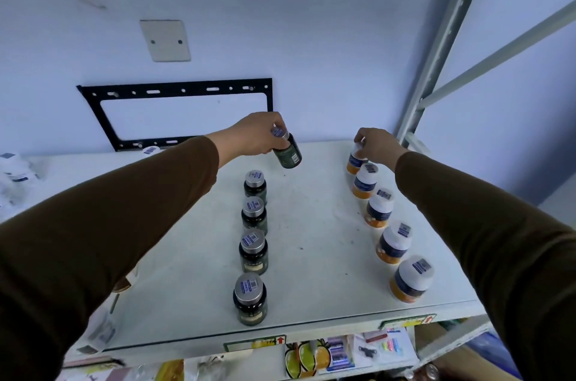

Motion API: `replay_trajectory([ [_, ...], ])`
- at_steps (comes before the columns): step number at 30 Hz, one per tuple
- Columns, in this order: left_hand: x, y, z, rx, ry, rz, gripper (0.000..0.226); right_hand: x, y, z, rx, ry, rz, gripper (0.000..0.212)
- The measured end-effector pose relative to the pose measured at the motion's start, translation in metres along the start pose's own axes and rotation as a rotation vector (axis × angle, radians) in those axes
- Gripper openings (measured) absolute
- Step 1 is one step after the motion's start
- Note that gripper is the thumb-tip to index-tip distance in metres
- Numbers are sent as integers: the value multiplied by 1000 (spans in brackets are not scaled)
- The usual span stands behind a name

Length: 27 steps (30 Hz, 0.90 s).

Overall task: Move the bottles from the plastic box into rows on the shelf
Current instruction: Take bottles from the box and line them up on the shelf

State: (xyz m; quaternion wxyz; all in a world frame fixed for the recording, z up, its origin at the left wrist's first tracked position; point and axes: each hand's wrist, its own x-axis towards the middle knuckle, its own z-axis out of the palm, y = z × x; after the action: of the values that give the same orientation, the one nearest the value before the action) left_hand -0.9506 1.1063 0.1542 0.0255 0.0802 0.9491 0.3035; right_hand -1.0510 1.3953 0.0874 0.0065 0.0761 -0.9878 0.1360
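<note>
left hand (255,134): clamped round the cap of a dark green bottle (288,151), tilted mid-frame over the shelf (311,224)
right hand (375,145): gripping the white-capped orange bottle (355,162), centre right
handling: probably light, rigid, slick; cap grab's fine

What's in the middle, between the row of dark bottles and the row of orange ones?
Nothing stands there. In the head view, between the dark bottles and the orange bottles there is only bare white shelf with a few small dark specks.

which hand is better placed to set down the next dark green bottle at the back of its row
Left. The left hand already holds a tilted dark green bottle just behind the dark row's rearmost bottle. The right hand is across the shelf, on the rearmost white-capped orange bottle.
</note>
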Motion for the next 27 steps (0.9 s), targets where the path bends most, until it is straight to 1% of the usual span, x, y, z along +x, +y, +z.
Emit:
replay_trajectory([
  [5, 18, -21, -6, 22, 19, -59, 26, 1, 0, 2, -45, -46, 27, 40],
  [8, 32, -35, -7, 85, 67, -115, 33, 0, -6, -1, -42, -18, 19, 46],
  [12, 47, -49, -7, 256, 122, -164, 45, -2, -21, -8, -21, 83, -78, 40],
  [17, 59, -60, 3, 401, 110, -202, 49, -8, -42, -14, 20, 87, -183, 34],
  [21, 62, -69, 16, 447, 69, -265, 50, -15, -53, -12, 36, 74, -259, 31],
  [27, 61, -76, 28, 457, 27, -287, 52, -24, -62, -5, 52, 46, -307, 29],
])
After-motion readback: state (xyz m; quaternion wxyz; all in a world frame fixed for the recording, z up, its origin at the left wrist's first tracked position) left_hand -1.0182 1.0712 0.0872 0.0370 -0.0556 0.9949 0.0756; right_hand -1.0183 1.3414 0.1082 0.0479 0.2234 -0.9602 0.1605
